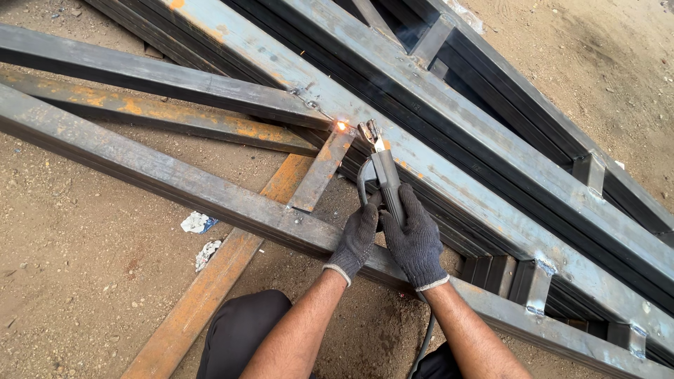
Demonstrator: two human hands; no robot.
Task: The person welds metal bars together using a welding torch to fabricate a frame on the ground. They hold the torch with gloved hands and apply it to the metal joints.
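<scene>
**A:** Your right hand (415,242) is wrapped tight round the grey handle of the electrode holder (385,177), fingers fully closed on it. Your left hand (358,235) is curled against the same handle from the other side, steadying it with a looser hold.

**B:** And where is the tip?

**A:** At the glowing weld spot (342,125), right where the short cross piece (321,171) butts against the long steel beam (449,175). The spark sits at the upper end of that piece, so you are laying the bead there now.

**B:** How far along do you judge it?

**A:** The joint just left of the glow, where the dark tube (161,77) meets the beam, already shows weld blobs. The short uprights (531,284) further right along the frame look welded too. The lower end of the cross piece, on the near tube (161,175), shows only small tack marks, so that may be left; I cannot tell for certain.

**B:** Any containers?

**A:** None in view. Only crumpled scraps of paper (199,223) on the dirt ground (77,281), and the cable (423,344) trailing down between your arms.
</scene>
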